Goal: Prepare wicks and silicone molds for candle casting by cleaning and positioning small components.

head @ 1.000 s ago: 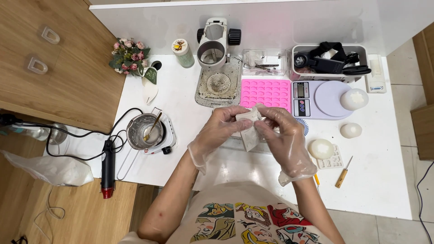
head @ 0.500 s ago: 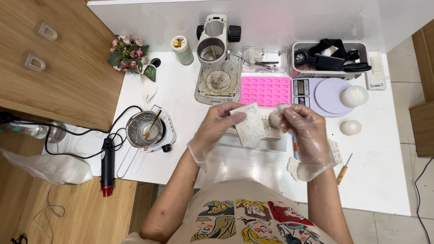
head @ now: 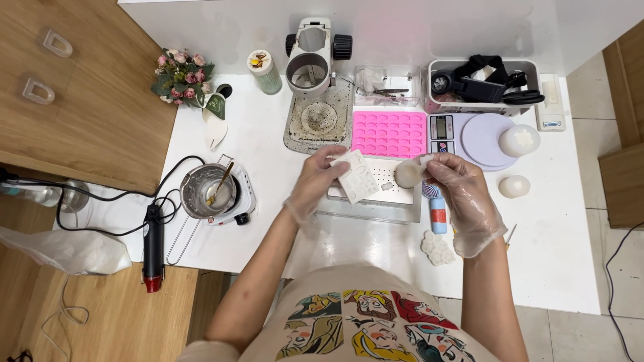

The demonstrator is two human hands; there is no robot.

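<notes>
Both my hands wear clear thin gloves and are raised over a white perforated tray [head: 389, 184] at the table's middle. My left hand [head: 320, 177] holds a flat white square mould [head: 357, 177] with shapes pressed into it, tilted. My right hand [head: 456, 184] grips a small round white piece [head: 406, 173] at its fingertips, a little to the right of the mould and apart from it. A white flower-shaped piece [head: 437, 248] lies on the table below my right wrist.
A pink silicone mould [head: 388, 133] lies behind the tray, beside a lilac scale [head: 469, 134] bearing a white ball [head: 519, 140]. Another white ball [head: 514, 186] sits to the right. A metal pot on a small hot plate [head: 213, 191] and a heat gun [head: 153, 247] stand left. A microscope [head: 315, 74] is at the back.
My hands have drawn apart: the right one pulled the round white piece away from the mould to the right, and the left one keeps the mould, now tilted flatter.
</notes>
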